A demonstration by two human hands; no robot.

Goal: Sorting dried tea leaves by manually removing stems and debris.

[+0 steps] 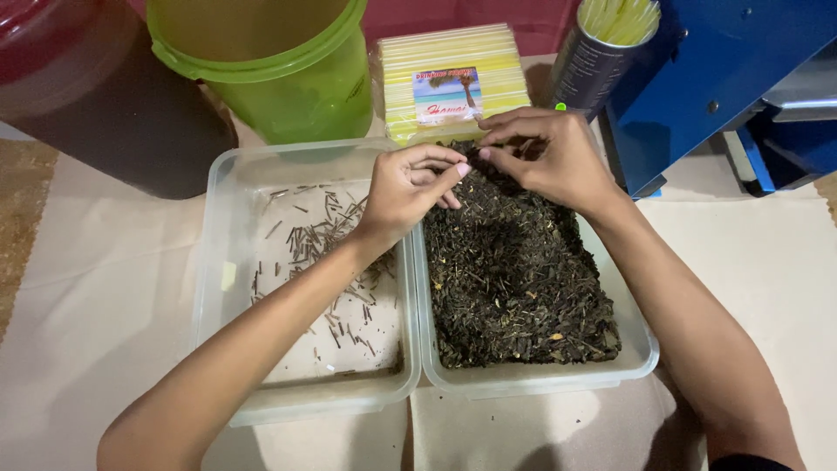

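Dried dark leaves (pixel 514 270) filling the right clear tub (pixel 641 353), left hand (pixel 410 187) and right hand (pixel 554 157) close together at its far end, fingertips pinching leaf bits, thin stems (pixel 327 240) scattered in the left tub (pixel 218 262).

You work over a table covered with a pale cream cloth (pixel 105 305); it shows soft creases and a seam near the front edge; a strip of brown woven matting (pixel 22 218) lies along your left margin; a dark red surface (pixel 532 17) closes the view at the back; a blue metal machine (pixel 724 78) occupies the far right corner; lighting is even and warm, with soft shadows falling toward you; no walls, floor or windows can be made out.
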